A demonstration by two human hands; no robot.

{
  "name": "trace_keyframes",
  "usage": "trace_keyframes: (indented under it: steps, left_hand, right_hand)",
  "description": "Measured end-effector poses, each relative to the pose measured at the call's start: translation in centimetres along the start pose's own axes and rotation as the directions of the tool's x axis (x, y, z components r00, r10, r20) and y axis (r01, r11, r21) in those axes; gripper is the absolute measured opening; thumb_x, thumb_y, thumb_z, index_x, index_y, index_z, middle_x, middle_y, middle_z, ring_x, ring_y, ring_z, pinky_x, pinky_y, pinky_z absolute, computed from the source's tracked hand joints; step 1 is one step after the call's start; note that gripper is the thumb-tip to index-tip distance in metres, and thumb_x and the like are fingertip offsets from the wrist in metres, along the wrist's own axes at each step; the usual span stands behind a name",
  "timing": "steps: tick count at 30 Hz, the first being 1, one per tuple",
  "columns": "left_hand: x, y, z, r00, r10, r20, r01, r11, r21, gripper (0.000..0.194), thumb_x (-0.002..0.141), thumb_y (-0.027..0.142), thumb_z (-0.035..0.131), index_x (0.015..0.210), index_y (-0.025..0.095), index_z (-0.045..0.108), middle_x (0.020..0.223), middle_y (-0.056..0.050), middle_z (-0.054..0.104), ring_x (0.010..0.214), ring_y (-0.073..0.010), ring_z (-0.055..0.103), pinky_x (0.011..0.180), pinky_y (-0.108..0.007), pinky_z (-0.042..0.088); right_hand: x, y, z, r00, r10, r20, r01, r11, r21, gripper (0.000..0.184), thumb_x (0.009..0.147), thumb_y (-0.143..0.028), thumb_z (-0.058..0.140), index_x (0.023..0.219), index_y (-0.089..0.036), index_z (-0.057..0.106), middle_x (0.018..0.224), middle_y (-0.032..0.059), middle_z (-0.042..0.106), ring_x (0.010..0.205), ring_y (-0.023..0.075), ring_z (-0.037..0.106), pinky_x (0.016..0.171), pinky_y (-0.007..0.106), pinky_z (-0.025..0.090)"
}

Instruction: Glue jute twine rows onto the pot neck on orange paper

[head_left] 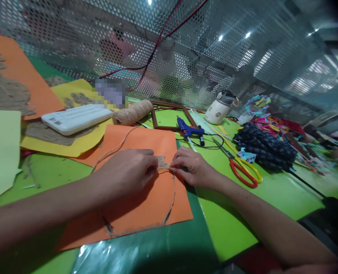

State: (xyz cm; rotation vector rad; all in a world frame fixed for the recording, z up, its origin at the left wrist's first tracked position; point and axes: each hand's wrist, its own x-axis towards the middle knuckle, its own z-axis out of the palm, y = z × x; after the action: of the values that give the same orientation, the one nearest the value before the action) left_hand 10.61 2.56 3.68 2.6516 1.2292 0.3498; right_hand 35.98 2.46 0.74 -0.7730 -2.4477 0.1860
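Note:
My left hand (129, 171) rests closed on an orange paper sheet (146, 198), fingers curled onto a small patch of jute twine (163, 163). My right hand (191, 167) pinches the other end of that same patch with its fingertips. A loose strand of twine (171, 201) loops over the orange sheet and runs back to a twine spool (133, 112) at the far side of the sheet.
A blue glue gun (188, 130), red-and-yellow scissors (244, 169), a brown wooden frame (157, 125), a white box (76, 118), a white bottle (220, 108), dark patterned cloth (264, 148) and coloured paper sheets lie on the green table (234, 224). A perforated metal screen stands behind.

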Motion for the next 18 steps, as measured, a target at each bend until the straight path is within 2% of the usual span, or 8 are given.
trace_keyframes:
  steps: [4,11,18]
  left_hand:
    - [0.1,-0.2,0.5,1.000,0.009,-0.021,-0.009,1.000,0.009,0.025,0.093,0.028,0.059,0.074,0.021,0.072,0.077,-0.006,0.068,0.061,-0.0174,0.052,0.057,-0.035,0.019]
    - [0.0,-0.4,0.8,0.999,0.033,-0.026,-0.033,0.999,0.000,0.030,0.098,0.034,0.056,0.079,0.022,0.075,0.080,-0.005,0.069,0.062,-0.0165,0.051,0.057,-0.034,0.021]
    - [0.0,-0.9,0.8,1.000,-0.008,-0.007,0.007,0.997,-0.076,0.031,0.095,0.036,0.055,0.075,0.022,0.073,0.080,-0.007,0.070,0.066,-0.0189,0.057,0.060,-0.034,0.029]
  right_hand:
    - [0.1,0.0,0.1,1.000,0.002,0.018,-0.001,1.000,-0.018,0.011,0.102,-0.017,0.069,0.093,-0.018,0.075,0.090,0.0082,0.073,0.086,0.0225,0.065,0.077,0.037,0.051]
    - [0.4,-0.1,-1.2,0.998,-0.016,-0.063,0.017,1.000,0.015,0.011,0.098,-0.012,0.070,0.091,-0.019,0.075,0.087,0.0060,0.072,0.083,0.0206,0.064,0.075,0.036,0.052]
    - [0.3,-0.5,-1.3,0.997,0.071,0.011,-0.072,0.997,0.036,0.012,0.097,-0.011,0.073,0.087,-0.019,0.075,0.084,0.0048,0.074,0.079,0.0191,0.063,0.074,0.034,0.052]
